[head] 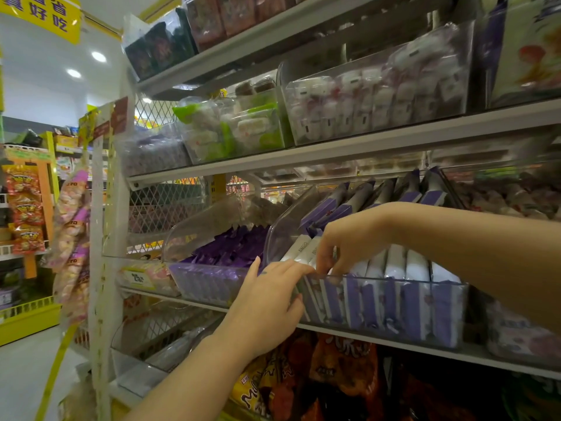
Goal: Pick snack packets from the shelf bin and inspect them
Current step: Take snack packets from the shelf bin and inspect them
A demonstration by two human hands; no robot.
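A clear plastic shelf bin holds a row of upright white-and-purple snack packets. My right hand reaches in from the right, and its fingertips pinch the top edge of a packet at the bin's left end. My left hand comes up from below. It rests against the bin's front left corner, with its fingers touching the same packets near the rim.
A second clear bin to the left holds dark purple packets. The shelves above carry bins of white and green wrapped snacks. Orange and red bags fill the shelf below. An aisle with a yellow rack lies at the left.
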